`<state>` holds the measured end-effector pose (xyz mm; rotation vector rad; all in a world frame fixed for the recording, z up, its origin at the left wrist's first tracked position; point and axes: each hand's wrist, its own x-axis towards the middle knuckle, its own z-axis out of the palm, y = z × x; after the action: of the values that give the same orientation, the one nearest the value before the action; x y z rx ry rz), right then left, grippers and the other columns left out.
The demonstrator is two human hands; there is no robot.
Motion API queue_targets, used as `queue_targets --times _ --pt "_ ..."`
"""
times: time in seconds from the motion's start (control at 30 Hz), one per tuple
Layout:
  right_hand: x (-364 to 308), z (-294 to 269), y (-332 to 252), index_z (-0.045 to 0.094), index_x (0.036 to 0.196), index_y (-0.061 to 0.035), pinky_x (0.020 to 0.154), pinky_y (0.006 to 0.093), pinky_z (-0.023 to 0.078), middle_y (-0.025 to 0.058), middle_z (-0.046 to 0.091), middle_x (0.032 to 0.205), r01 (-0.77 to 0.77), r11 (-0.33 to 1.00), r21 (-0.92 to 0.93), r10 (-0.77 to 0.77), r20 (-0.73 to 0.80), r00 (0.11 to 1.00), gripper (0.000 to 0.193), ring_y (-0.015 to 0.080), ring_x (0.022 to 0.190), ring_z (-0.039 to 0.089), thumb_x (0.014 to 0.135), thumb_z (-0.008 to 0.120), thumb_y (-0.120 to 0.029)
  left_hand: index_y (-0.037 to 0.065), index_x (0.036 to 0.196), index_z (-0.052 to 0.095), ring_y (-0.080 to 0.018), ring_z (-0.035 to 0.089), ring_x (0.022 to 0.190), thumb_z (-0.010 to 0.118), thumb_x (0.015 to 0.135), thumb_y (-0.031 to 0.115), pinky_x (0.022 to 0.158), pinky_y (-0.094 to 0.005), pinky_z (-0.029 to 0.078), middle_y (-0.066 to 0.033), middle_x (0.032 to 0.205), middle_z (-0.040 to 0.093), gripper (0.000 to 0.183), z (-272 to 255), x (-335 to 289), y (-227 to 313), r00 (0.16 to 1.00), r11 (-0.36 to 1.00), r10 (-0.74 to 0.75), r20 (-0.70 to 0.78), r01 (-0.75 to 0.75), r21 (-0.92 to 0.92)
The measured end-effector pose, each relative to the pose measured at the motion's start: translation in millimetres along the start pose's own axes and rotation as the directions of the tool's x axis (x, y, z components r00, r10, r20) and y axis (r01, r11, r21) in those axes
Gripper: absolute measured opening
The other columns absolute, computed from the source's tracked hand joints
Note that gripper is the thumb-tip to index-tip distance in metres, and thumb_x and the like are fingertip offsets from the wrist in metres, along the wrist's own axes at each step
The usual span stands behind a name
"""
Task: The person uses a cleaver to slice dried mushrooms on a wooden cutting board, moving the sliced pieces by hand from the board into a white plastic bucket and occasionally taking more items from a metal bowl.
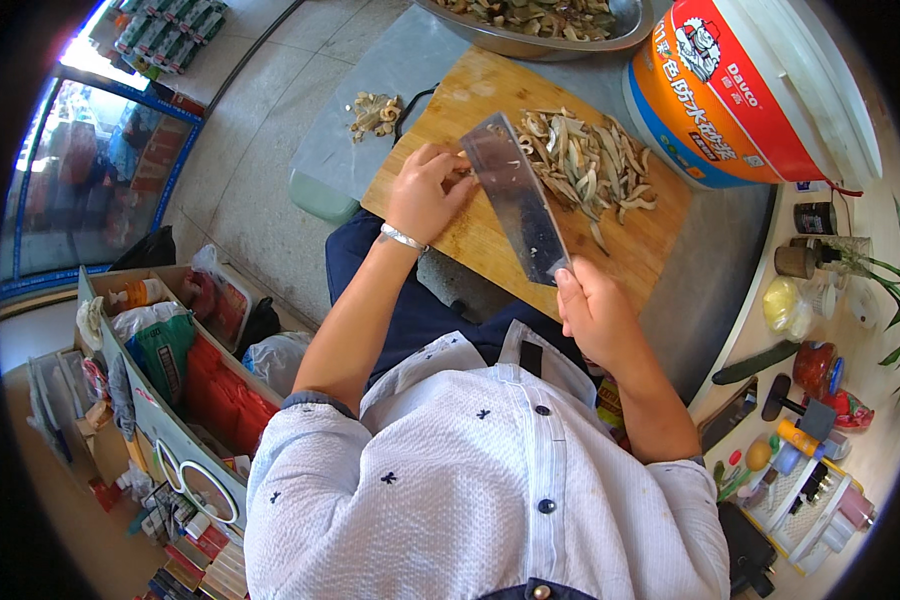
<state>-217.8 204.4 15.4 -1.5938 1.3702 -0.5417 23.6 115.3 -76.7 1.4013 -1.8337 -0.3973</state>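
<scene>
My right hand is closed round the handle end of a cleaver, whose broad dark blade slants across a wooden cutting board. Left of the blade, my left hand has its fingers curled down on the board. A small pale bit of what looks like mushroom shows at its fingertips, close against the blade; the rest is hidden. To the right of the cleaver lies a heap of grey-brown mushroom slices. A clump of pale trimmings sits on the grey tabletop beyond the board's left edge.
A metal bowl of cut mushrooms stands behind the board. The large orange and red bucket is close by its far right corner. At right, a side table carries a cucumber and jars. An open drawer with bags is at left.
</scene>
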Motion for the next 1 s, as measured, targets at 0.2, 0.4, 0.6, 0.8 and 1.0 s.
queue_targets --times 0.2,0.4,0.6,0.8,1.0 --pt "-0.9 -4.3 -1.6 0.046 0.077 0.0 0.052 0.0445 0.038 0.0233 0.051 0.062 -0.027 0.999 -0.018 0.027 -0.018 0.999 0.029 0.0417 0.058 0.051 0.097 0.049 -0.02 0.0 0.091 0.066 -0.0277 0.063 0.084 0.067 0.077 0.005 0.073 -0.0342 0.053 -0.0128 0.097 0.06 0.015 7.1 0.9 8.2 0.988 0.955 -0.153 0.019 0.153 -0.255" --pt "6.4 2.7 6.7 0.045 0.076 0.0 0.05 0.0426 0.038 0.0201 0.049 0.057 -0.043 0.999 -0.025 0.043 -0.001 0.999 0.03 0.0365 0.051 0.051 0.097 0.047 -0.02 0.002 0.089 0.066 -0.029 0.062 0.084 0.066 0.078 0.006 0.072 -0.0363 0.052 -0.0119 0.094 0.061 0.012 7.7 0.8 3.2 0.996 0.99 -0.084 -0.038 0.079 -0.119" --pt "15.3 2.2 3.9 0.045 0.076 -0.0022 0.044 0.0337 0.04 0.0078 0.048 0.052 -0.125 0.987 0.101 0.118 0.07 0.991 0.029 0.017 0.042 0.049 0.099 0.046 -0.021 0.005 0.087 0.067 -0.0308 0.061 0.084 0.064 0.078 0.008 0.073 -0.038 0.051 -0.0107 0.092 0.062 0.009 7.9 0.2 1.0 0.998 0.999 -0.024 -0.061 0.023 -0.029" --pt "26.8 -7.0 9.5 0.044 0.074 -0.0049 0.043 0.0291 0.04 0.0008 0.046 0.053 -0.162 0.978 0.13 0.144 0.139 0.98 0.03 0.0111 0.042 0.047 0.099 0.044 -0.021 0.006 0.088 0.066 -0.0307 0.062 0.085 0.063 0.079 0.008 0.074 -0.0382 0.051 -0.0103 0.093 0.063 0.01 5.0 1.5 1.6 1.0 0.997 -0.016 -0.01 0.017 0.076" --pt "43.1 -28.8 16.8 0.044 0.073 -0.0049 0.043 0.0281 0.041 0.0011 0.047 0.053 -0.112 0.986 0.122 0.076 0.266 0.961 0.029 0.0103 0.042 0.047 0.098 0.044 -0.019 0.007 0.088 0.065 -0.0319 0.061 0.085 0.062 0.079 0.009 0.075 -0.0398 0.051 -0.0103 0.093 0.061 0.01 4.9 0.3 -0.8 0.999 0.994 -0.022 0.026 0.019 0.106"
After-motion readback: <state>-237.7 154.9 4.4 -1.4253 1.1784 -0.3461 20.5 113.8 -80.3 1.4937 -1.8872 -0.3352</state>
